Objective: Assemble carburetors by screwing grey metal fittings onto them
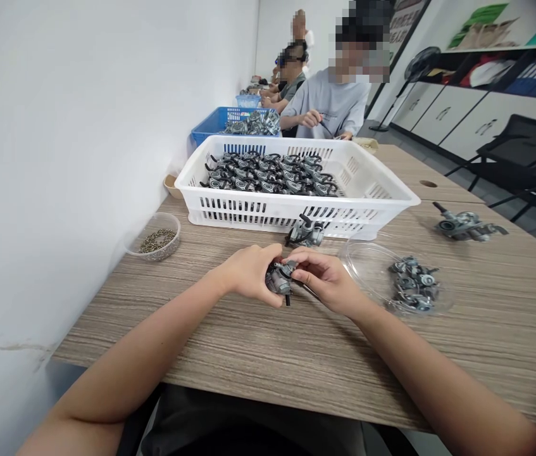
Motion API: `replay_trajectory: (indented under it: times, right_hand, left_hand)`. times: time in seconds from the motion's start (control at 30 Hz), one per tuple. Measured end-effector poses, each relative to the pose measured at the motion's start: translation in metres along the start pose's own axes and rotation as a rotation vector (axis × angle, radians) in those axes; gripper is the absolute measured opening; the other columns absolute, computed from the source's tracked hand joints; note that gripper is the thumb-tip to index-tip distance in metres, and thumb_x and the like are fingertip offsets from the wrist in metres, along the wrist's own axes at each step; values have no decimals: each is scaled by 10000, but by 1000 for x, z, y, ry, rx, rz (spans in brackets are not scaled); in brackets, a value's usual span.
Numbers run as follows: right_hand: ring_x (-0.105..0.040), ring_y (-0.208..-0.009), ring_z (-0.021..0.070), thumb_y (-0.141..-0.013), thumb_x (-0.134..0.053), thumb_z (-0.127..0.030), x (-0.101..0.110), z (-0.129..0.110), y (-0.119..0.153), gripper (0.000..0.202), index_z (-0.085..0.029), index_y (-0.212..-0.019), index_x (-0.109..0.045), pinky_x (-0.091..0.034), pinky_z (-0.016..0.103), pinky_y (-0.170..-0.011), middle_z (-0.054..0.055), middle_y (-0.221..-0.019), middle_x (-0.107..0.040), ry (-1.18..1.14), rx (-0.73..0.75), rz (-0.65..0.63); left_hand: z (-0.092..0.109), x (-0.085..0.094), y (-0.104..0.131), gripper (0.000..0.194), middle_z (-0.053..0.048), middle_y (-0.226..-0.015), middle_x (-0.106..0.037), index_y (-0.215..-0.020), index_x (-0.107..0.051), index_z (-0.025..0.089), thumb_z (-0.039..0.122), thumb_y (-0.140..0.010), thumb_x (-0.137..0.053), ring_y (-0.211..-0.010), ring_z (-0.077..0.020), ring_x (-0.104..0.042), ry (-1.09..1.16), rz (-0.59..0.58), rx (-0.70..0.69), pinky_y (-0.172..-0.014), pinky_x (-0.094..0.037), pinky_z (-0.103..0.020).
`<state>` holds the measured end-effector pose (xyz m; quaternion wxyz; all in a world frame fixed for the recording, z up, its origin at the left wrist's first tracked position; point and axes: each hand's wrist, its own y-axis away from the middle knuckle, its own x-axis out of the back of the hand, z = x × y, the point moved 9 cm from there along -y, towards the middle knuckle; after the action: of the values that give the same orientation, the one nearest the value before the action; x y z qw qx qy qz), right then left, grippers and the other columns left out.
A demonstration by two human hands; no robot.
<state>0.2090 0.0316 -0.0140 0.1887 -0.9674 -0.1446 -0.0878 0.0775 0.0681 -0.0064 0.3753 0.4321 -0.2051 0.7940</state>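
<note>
My left hand (pixel 254 275) is curled around a carburetor (pixel 279 282), thumb below and fingers above, at the centre of the frame; my right hand (pixel 327 282) grasps the upper right side of the same carburetor between thumb and fingertips; a dark, slim shape shows under that hand, though I cannot tell what it is. The carburetor is above the table (pixel 249 354), its short black tube pointing down.

Just beyond my hands a second carburetor (pixel 306 233) sits on the table, in front of the white basket (pixel 268 218); that basket spans the upper middle, with rows of carburetors (pixel 268 172) in its left and middle parts; behind it, the blue basket (pixel 211 125) holds more metal parts (pixel 255 123). At left of the frame a clear tub (pixel 176 244) holds small brassy pieces (pixel 157 240); right of centre, a clear tray (pixel 367 273) holds small metal caps (pixel 414 285); a third carburetor (pixel 467 226) lies farther right; at upper right of centre a person (pixel 329 95) in a pale shirt holds a dark, thin tool (pixel 325 127).
</note>
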Motion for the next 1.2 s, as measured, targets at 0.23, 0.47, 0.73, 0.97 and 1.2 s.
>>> replay_trajectory:
  times: [0.23, 0.47, 0.73, 0.97, 1.2]
  right_hand:
    - [-706, -1048, 219, -1002, -785, -358, 0, 2, 0, 180, -279, -1162, -811, -563, 367, -948, 61, -1125, -754, -42, -11, -23]
    - [-695, -986, 201, -979, -812, -315, 0, -8, -2, 181, -288, -1157, -827, -551, 351, -861, 57, -1105, -751, 1, 43, -67]
    - [-680, -874, 183, -962, -836, -331, 5, -23, 2, 257, -280, -1209, -789, -499, 330, -717, 56, -1128, -799, 242, 81, -32]
    - [-696, -890, 190, -974, -815, -286, 3, -32, 5, 215, -274, -1186, -779, -516, 329, -710, 49, -1095, -795, 313, 149, -39]
    - [-706, -1022, 209, -990, -781, -242, -2, -21, 12, 288, -323, -1266, -774, -572, 338, -784, 62, -1197, -734, 297, 148, -52]
  left_hand:
    - [1, 0, 0, 590, -7, -860, -718, -1016, -534, 259, 526, -614, -874, -786, -280, -722, -28, -3, 3, -625, -422, -329]
    - [7, 1, 1, 569, -15, -925, -738, -982, -517, 252, 501, -611, -868, -801, -268, -720, -13, -18, -21, -618, -407, -318]
    - [6, -1, 1, 593, -33, -999, -771, -1015, -532, 250, 492, -606, -886, -857, -291, -744, -10, -5, -12, -652, -456, -332]
    - [6, -3, 3, 635, -24, -1036, -788, -1103, -571, 259, 520, -618, -887, -872, -306, -756, -68, 21, -11, -670, -486, -355]
    - [4, -7, 14, 573, -63, -1077, -761, -1132, -583, 255, 507, -697, -858, -1039, -337, -721, -179, 197, 24, -744, -543, -396]
